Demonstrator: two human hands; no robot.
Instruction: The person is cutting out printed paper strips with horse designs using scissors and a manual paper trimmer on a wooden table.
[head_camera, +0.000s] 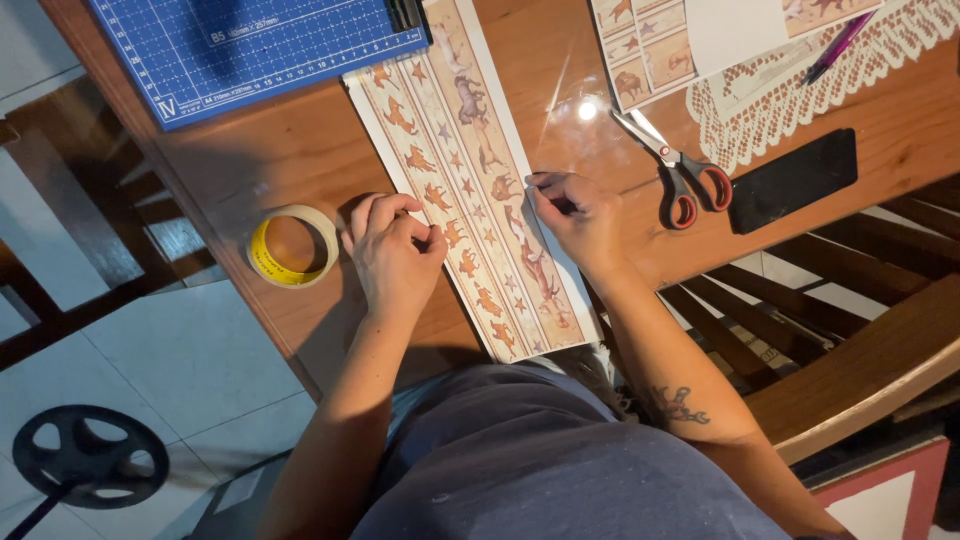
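Note:
A long paper strip (470, 170) printed with orange and brown animals and stars lies across the wooden table (300, 150). My left hand (395, 250) rests at its left edge, fingers curled in, with fingertips pinched together on the strip's border. My right hand (575, 215) sits at the strip's right edge, thumb and fingers pinched on the white margin. Whether a piece of clear tape is between the fingers cannot be told. A roll of tape (292, 245) with a yellow core lies just left of my left hand.
Red-handled scissors (680, 170) lie right of my right hand, beside a black phone (793, 180). A blue cutting mat (250, 45) is at the top left. More printed sheets (650, 45), a lace doily (800, 90) and a purple pen (838, 45) are at the top right. A wooden chair (850, 340) stands on the right.

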